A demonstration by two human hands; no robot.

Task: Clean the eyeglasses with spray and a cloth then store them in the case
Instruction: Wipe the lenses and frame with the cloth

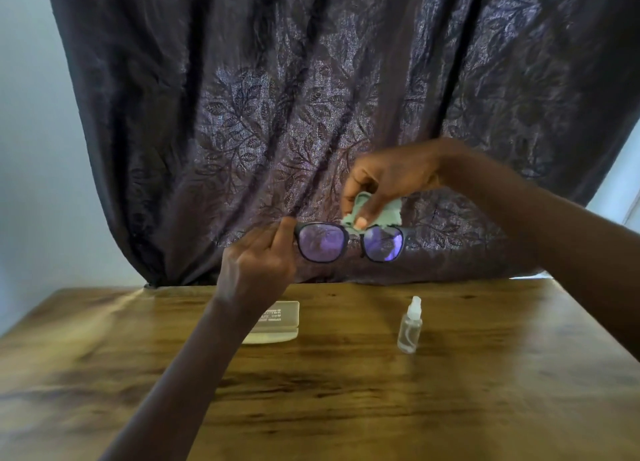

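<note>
A dark purple curtain (311, 114) with a sheen and a woven leaf pattern hangs in heavy folds across the background, its top and right side cut off by the frame. Below it, a wooden table (381, 408) with bold brown grain fills the foreground, its near edge out of view. Above the table, a person holds one pair of eyeglasses (349, 242), dark-framed with rounded-square lenses that reflect violet. The left hand (258, 263) pinches the frame's outer edge at the left lens, fingers closed on it. The right hand (384, 180) reaches down from above and grips one crumpled, soft pale green cloth (374, 212), pressing it with the thumb against the top of the frame near the bridge. The temples are hard to make out against the curtain. On the table stand two items, well apart: one flat, pale, translucent case (278, 325) with rounded corners, closed and partly hidden by the left forearm, its dark printing too blurred to read, and one small clear plastic spray bottle (410, 325), upright with a white cap.
</note>
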